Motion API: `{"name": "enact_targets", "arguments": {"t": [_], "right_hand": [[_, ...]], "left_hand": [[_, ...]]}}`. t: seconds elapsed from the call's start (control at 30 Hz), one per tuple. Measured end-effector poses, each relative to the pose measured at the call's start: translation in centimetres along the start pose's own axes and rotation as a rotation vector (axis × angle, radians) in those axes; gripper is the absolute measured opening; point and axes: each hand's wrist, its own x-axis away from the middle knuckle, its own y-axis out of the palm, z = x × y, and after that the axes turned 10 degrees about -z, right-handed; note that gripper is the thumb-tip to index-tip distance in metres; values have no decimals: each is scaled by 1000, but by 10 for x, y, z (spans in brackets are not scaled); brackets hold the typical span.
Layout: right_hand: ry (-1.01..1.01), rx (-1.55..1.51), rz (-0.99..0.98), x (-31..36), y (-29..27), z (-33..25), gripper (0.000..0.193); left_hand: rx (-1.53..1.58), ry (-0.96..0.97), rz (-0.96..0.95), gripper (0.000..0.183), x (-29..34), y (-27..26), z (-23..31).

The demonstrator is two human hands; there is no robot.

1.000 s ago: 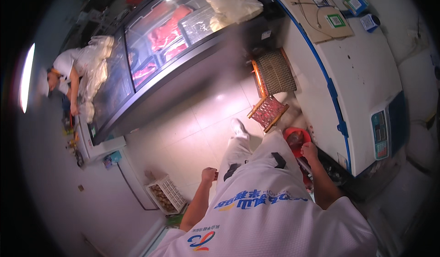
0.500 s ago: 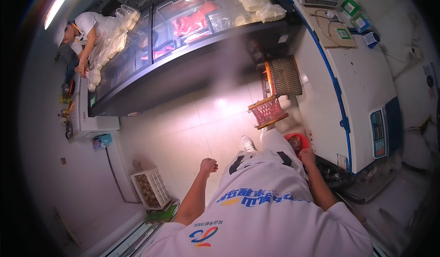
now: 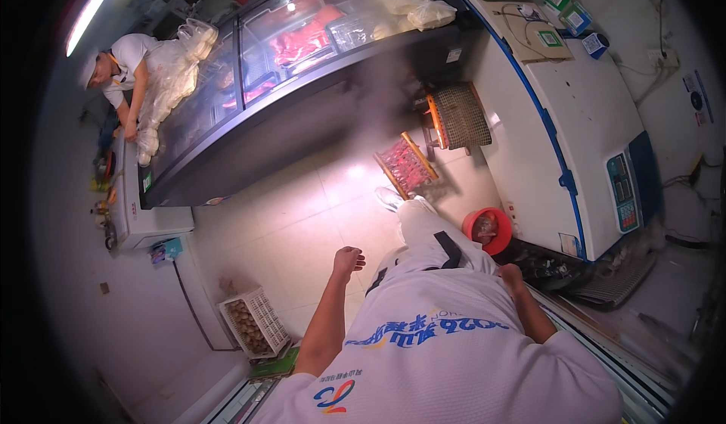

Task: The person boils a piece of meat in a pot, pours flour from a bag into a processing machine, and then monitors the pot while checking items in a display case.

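My left hand [image 3: 348,260] hangs in front of me over the tiled floor, empty, its fingers loosely bent with small gaps between them. My right hand [image 3: 511,274] is beside my right hip, its fingers mostly hidden. Just beyond it a red bucket [image 3: 502,244] stands on the floor, holding something dark and reddish that I cannot make out. A small folding stool [image 3: 407,161] with a red woven seat and wooden bars is tilted by my white shoe [image 3: 389,199]. Behind it is a chair with a brown woven seat [image 3: 461,114].
A glass-topped display case [image 3: 249,110] with red meat and clear bags crosses the far side. A person [image 3: 136,68] leans over its left end. At right stands a white chest [image 3: 575,114] bearing a scale [image 3: 623,189]. A white crate [image 3: 265,312] of round brown things sits at left.
The red-seated stool has shifted left and turned, with a foot now against or close to it. My right hand has drawn back from the bucket toward my hip. My view has shifted slightly.
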Motion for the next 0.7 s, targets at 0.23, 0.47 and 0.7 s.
{"name": "enact_targets", "arguments": {"t": [0.23,0.47,0.7], "right_hand": [[-38,67,30,-43,-17,-21,14],[36,-219,101,-53,-43,-142,14],[29,-303,124,-21,-31,-69,12]], "left_hand": [[277,-9,76,22,29,-38,-76],[-303,108,-45,16,54,-52,-216],[-125,-199,-41,17,15,-27,-129]]}}
